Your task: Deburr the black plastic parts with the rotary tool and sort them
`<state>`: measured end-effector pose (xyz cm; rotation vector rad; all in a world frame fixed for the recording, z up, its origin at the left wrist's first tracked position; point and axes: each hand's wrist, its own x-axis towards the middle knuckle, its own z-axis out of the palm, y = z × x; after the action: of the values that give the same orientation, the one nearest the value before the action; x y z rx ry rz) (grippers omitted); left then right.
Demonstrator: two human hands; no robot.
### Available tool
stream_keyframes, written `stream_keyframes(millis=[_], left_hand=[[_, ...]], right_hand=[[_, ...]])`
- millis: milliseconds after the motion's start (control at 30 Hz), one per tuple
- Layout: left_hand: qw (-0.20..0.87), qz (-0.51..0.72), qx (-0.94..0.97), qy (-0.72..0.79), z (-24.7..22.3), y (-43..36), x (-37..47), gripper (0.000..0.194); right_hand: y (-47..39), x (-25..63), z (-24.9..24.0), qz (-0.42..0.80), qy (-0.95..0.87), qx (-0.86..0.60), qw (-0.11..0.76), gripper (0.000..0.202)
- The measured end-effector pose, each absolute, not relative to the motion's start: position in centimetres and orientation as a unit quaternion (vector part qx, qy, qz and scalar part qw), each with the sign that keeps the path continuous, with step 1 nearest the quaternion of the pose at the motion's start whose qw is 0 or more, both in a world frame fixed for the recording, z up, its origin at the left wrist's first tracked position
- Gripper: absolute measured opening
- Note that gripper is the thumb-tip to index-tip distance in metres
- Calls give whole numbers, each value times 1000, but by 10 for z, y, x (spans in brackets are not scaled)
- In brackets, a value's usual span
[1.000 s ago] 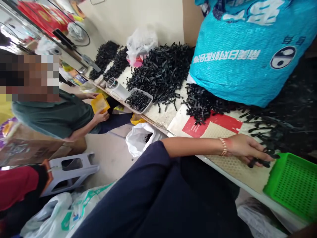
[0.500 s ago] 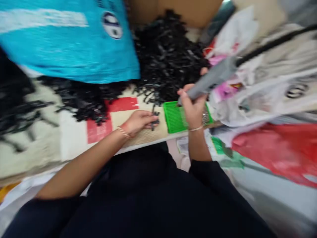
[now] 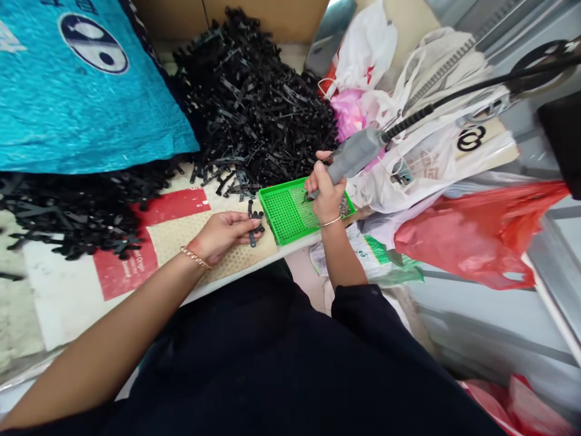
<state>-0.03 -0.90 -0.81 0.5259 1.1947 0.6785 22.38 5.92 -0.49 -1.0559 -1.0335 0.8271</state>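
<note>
Holding seems the step in hand: left of the green rectangular mesh tray [image 3: 285, 217], the left hand [image 3: 221, 237] pinches slim black parts [image 3: 253, 236] in its grip; the right hand [image 3: 327, 195] wraps its grip round a grey cylindrical corded tool [image 3: 356, 154], tip over the tray. Moving it sideways would call for clearing the rim.

Pale table [image 3: 13, 318]: heaped black parts [image 3: 263, 109], green perforated tray [image 3: 285, 215], red-and-white sheet [image 3: 120, 272], beige patterned mat [image 3: 177, 239].

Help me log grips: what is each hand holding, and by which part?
The left hand pinches several slim black pieces around their middles. The right hand grips a grey cylindrical corded tool by its lower body, near the tip.
</note>
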Motion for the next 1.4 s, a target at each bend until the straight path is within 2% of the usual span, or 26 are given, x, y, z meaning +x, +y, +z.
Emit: stream_keyframes(millis=[167, 500, 700, 1000, 1400], left_hand=[[737, 306, 249, 549, -7, -9, 1, 24], [743, 294, 258, 543, -6, -9, 0, 30], [747, 293, 256, 539, -4, -6, 3, 29], [748, 302, 249, 535, -3, -5, 4, 32], [725, 354, 235, 542, -6, -9, 5, 25]], right_hand=[[77, 221, -10, 373, -494, -446, 646, 54], [128, 217, -56, 391, -584, -415, 578, 71], [121, 218, -55, 411, -538, -413, 609, 57], [128, 220, -69, 415, -579, -405, 573, 63], [130, 228, -74, 403, -563, -414, 591, 59]])
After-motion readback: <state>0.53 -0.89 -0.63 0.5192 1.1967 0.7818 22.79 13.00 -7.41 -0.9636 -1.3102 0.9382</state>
